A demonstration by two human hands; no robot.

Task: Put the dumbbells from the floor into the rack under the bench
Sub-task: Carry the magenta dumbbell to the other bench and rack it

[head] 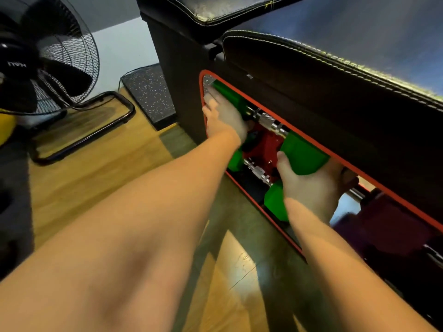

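Both hands inside red-rimmed rack opening (pixel 311 142) under bench (pixel 335 75). Green dumbbell (pixel 302 153) held at opening's upper edge, chrome handle (pixel 268 121) slanting between its two heads. Left hand (pixel 223 113) wrapped on the far head nr opening's left end, fingers curled over it. Right hand (pixel 314 185) cups the near head from below, thumb up its side. 2nd green dumbbell (pixel 275 202) lies lower in rack, just below the first. Purple dumbbell (pixel 388 226) further right inside rack. Black fan (pixel 48 63) on floor, well left of bench.
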